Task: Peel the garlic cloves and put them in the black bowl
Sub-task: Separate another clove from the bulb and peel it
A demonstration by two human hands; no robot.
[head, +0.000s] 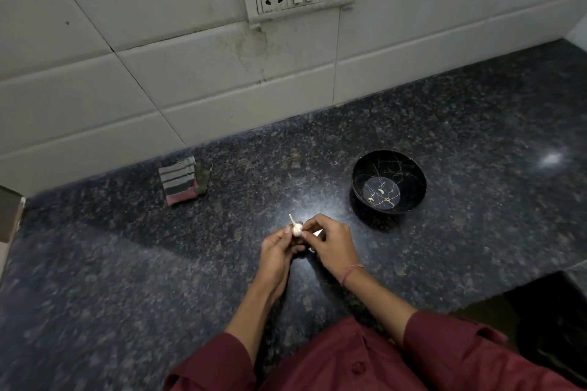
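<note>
— Where is the garlic?

— The small white garlic bulb (297, 229), dry stem up, is just above the dark speckled stone counter (127, 263), between both hands. The left hand (278, 252) has its fingers curled round the bulb from below. The right hand (332, 244) pinches at the bulb's side, where a white sliver (318, 232) pokes out.

— How should this step be done?

— I'd brace the bulb with the left hand, pry one clove loose at the base with the right thumb, then strip its skin. The round black bowl with gold veining (389, 155) stands near, to the right, with two peeled cloves (380, 191) in it. Most of the work seems to be left.
</note>
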